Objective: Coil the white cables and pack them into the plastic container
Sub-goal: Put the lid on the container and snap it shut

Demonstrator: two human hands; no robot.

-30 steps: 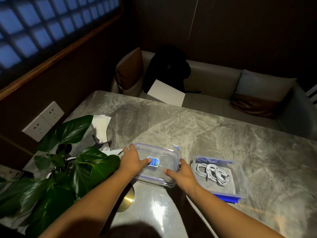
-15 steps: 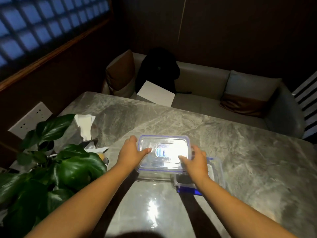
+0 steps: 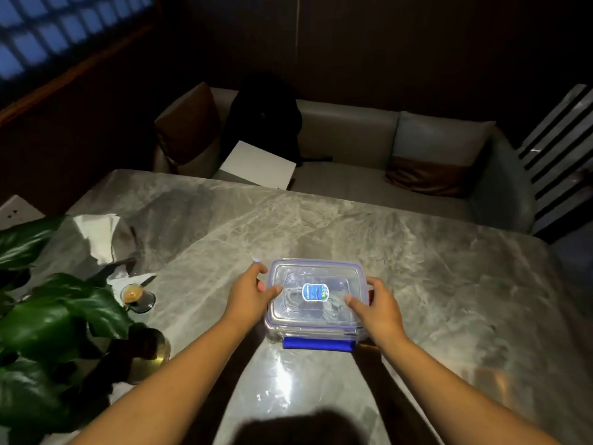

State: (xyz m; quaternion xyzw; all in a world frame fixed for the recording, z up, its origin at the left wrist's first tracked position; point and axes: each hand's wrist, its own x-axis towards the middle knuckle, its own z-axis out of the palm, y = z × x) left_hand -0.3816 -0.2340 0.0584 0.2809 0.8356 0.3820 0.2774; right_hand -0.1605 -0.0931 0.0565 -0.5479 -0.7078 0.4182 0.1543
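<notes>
Lid point(image 3: 316, 293) now covers container point(image 3: 308, 333); left hand point(image 3: 248, 292), right hand point(image 3: 382, 308) grip its edges.

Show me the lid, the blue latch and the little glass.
lid point(image 3: 321, 273): head view, clear top near its far edge.
blue latch point(image 3: 319, 343): head view, middle of the flap.
little glass point(image 3: 132, 293): head view, its top.

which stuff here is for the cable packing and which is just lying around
For the job: lid, held by left hand and right hand; container; cables, faint under the lid.
Lying about: plant, tissues, cup, paper, bag.
</notes>
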